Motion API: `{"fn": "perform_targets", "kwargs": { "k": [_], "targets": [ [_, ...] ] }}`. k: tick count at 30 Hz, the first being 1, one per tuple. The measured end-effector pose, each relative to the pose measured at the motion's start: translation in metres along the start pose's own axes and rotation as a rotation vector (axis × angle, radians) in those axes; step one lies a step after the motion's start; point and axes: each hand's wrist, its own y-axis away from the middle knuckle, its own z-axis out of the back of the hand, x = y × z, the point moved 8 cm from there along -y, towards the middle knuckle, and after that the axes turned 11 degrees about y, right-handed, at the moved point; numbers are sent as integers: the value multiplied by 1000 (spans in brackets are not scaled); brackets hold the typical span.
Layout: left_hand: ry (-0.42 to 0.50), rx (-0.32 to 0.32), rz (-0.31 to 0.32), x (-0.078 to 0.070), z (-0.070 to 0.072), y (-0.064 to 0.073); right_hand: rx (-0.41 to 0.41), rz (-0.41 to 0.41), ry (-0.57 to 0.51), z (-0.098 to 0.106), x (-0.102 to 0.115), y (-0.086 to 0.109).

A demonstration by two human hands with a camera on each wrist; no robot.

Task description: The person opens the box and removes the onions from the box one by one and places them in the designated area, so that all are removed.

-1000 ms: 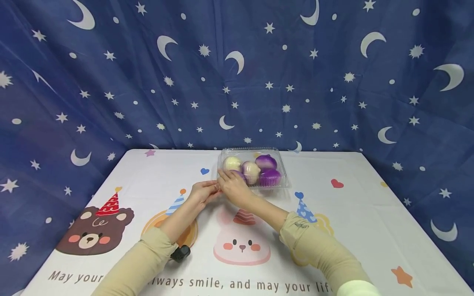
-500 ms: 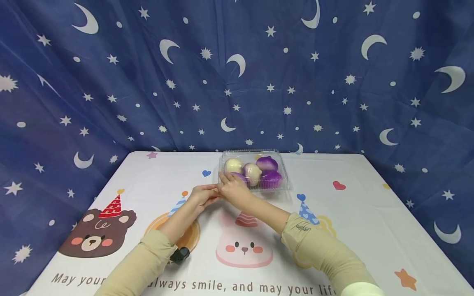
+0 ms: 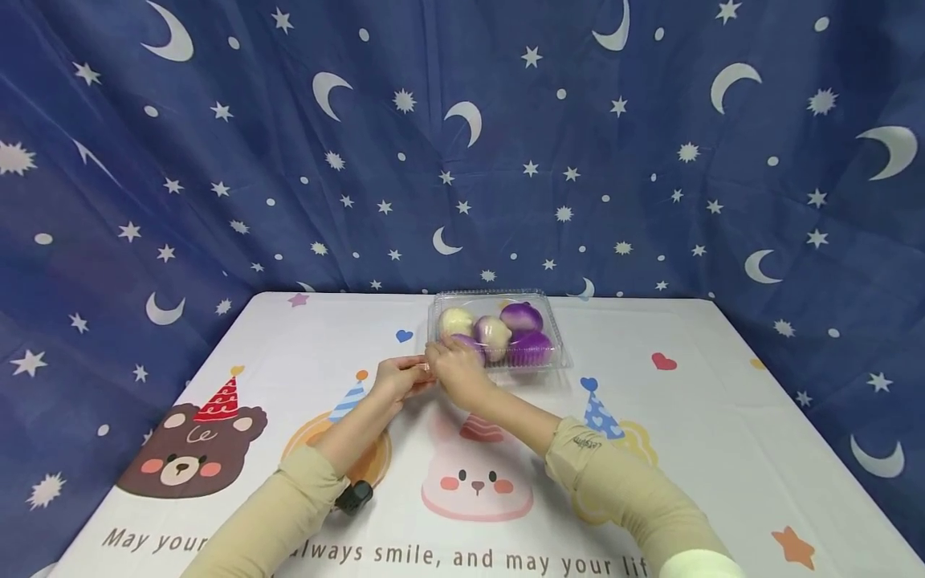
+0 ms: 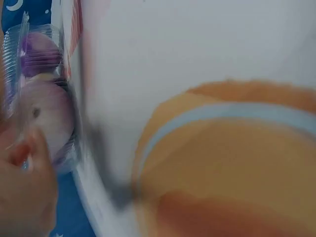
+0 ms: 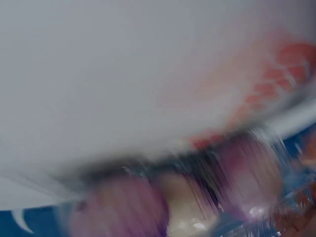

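A clear plastic clamshell box (image 3: 556, 345) stands at the back middle of the table, its lid down over several round purple-and-cream vegetables (image 3: 494, 333), perhaps turnips or onions. My left hand (image 3: 396, 379) pinches the rim at the box's near left corner. Right beside it, my right hand (image 3: 462, 376) grips the same corner with curled fingers, hiding part of the front left vegetable. In the left wrist view a hand (image 4: 27, 197) is at the box's edge, beside a pale purple vegetable (image 4: 47, 111). The right wrist view is blurred, with vegetables (image 5: 247, 173) under clear plastic.
A white tablecloth (image 3: 592, 498) printed with cartoon animals, hearts and words covers the table. Behind its far edge hangs a blue curtain (image 3: 506, 233) with moons and stars. A small black device (image 3: 354, 498) shows by the left sleeve.
The right hand's fingers have drawn in and curled at the box's near left corner. The left hand stays at that corner. The box has hardly moved.
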Motion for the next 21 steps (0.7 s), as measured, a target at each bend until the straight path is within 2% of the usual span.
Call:
{"fn": "perform_targets", "kwargs": {
  "k": [4, 14, 17, 21],
  "targets": [
    [9, -13, 26, 2, -2, 0, 12, -21, -49, 0, -5, -1],
    [-22, 16, 63, 0, -2, -1, 84, 17, -49, 3, -12, -3],
    [-30, 10, 72, 1, 1, 1, 62, 67, -8, 4, -9, 3],
    [-35, 28, 74, -1, 4, 2, -23, 96, 51, 7, -11, 13]
  ]
}}
